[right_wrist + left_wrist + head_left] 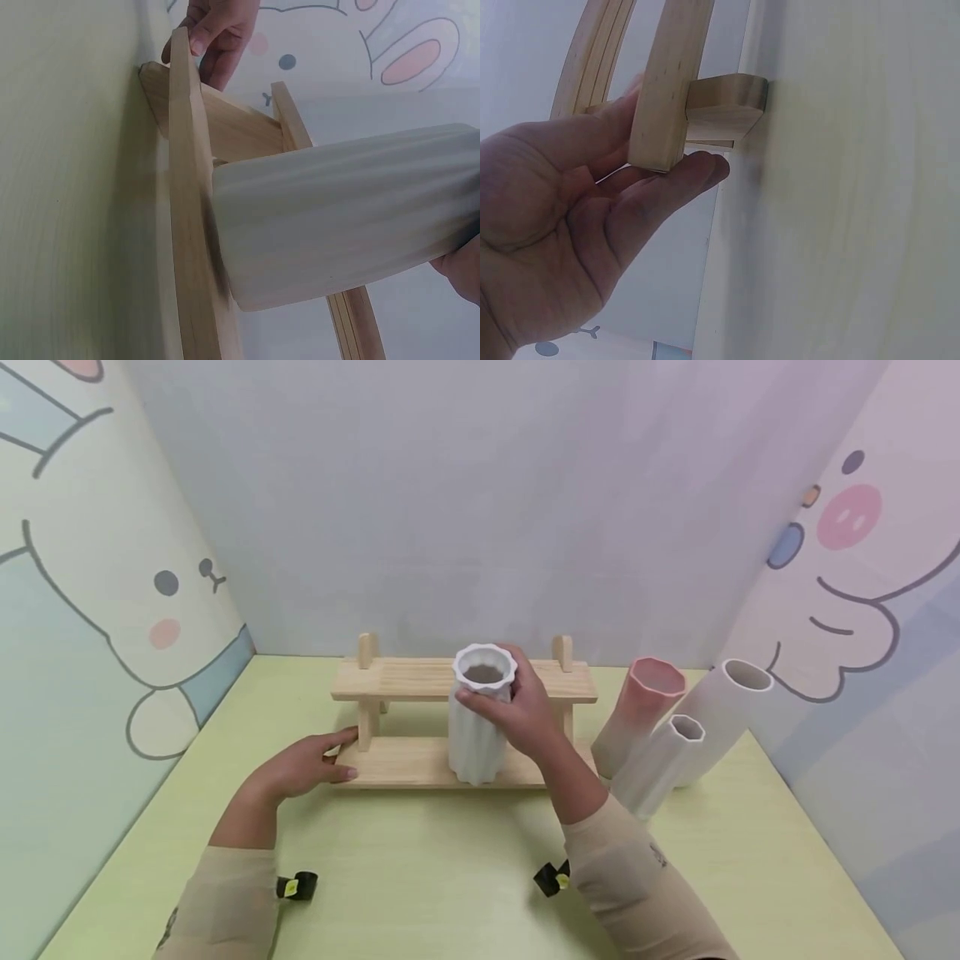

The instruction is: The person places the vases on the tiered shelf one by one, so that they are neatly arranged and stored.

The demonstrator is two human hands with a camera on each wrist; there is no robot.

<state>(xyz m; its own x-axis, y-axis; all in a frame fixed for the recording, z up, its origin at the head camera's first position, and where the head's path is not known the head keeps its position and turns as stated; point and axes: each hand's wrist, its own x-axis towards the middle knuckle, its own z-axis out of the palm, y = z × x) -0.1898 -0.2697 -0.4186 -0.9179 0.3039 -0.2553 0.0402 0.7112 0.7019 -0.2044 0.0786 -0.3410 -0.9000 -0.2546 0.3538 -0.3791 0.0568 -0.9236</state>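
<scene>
Right grip (525, 710) curled round a fluted white vase (474, 739), left grip (303, 767) pinching the end of a wooden shelf (408, 762)

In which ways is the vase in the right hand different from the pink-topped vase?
The held vase is white; the pink-topped vase turns pink at its top. The right hand grips the held vase, while the pink-topped vase stands untouched beside the shelf. Both have open tops.
</scene>
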